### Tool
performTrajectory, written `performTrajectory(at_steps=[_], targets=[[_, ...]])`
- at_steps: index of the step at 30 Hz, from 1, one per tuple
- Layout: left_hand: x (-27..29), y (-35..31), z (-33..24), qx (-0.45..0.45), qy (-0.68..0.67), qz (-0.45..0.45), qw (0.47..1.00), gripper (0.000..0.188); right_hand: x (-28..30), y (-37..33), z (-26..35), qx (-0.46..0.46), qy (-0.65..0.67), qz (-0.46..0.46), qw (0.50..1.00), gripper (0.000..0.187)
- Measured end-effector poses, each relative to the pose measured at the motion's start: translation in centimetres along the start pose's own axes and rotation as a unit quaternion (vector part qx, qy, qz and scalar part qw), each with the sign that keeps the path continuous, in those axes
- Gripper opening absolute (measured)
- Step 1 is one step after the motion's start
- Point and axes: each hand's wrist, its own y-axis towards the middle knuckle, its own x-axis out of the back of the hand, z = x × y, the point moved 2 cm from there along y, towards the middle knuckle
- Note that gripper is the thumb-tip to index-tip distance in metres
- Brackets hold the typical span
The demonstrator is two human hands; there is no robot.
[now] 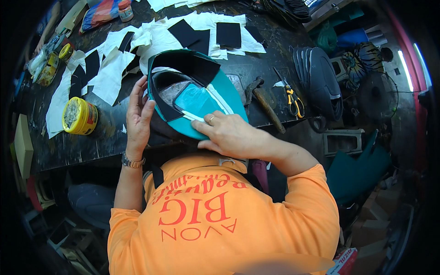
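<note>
Hands (138, 120) (231, 133) touch teal shell (231, 96) at table's front edge (98, 156).

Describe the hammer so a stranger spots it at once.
On the dark table, find the teal piece under the right hand. Just right of that piece lies the hammer, handle slanting down rightward. A plain wooden handle sets it apart from the yellow-handled tool beside it.

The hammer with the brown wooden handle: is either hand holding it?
No, the hammer lies on the dark worktable, while the left hand and right hand both touch the curved teal piece.
</note>
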Motion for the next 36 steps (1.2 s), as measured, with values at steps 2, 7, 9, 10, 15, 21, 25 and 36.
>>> performTrajectory(at_steps=[2, 7, 9, 10, 15, 21, 25, 36], targets=[[-0.3, 0.0, 0.4, 0.009, 0.024, 0.016, 1.000, 0.071, 1.0, -0.1, -3.1, -0.043, 0.133, 0.006, 0.990, 0.038], [-0.3, -0.6, 1.1, -0.025, 0.039, -0.001, 0.999, 0.079, 5.3, 1.5, -20.6, -0.347, 0.089, -0.357, 0.863, 0.047], [-0.1, -0.4, 1.5, -0.030, 0.024, -0.003, 0.999, 0.078, 4.9, 1.3, -25.7, -0.456, -0.154, -0.410, 0.775, 0.054], [-0.2, -0.3, 1.7, -0.024, 0.031, 0.007, 0.999, 0.077, 4.2, 1.0, -27.8, -0.479, -0.059, -0.414, 0.772, 0.057], [-0.3, -0.2, 2.4, 0.021, 0.037, 0.014, 0.999, 0.074, 1.7, 1.1, -32.9, -0.425, 0.428, -0.459, 0.652, 0.068], [-0.2, -0.3, 2.4, 0.023, 0.024, 0.008, 0.999, 0.070, 5.3, -3.5, -34.8, -0.417, 0.316, -0.538, 0.661, 0.060], [-0.2, -0.3, 2.5, 0.021, 0.024, 0.011, 0.999, 0.070, 5.6, -7.8, -34.3, -0.424, 0.300, -0.526, 0.673, 0.059], [0.0, -0.4, 3.5, 0.023, 0.019, 0.019, 0.999, 0.071, 3.8, -11.2, -33.9, -0.391, 0.361, -0.521, 0.668, 0.064]])
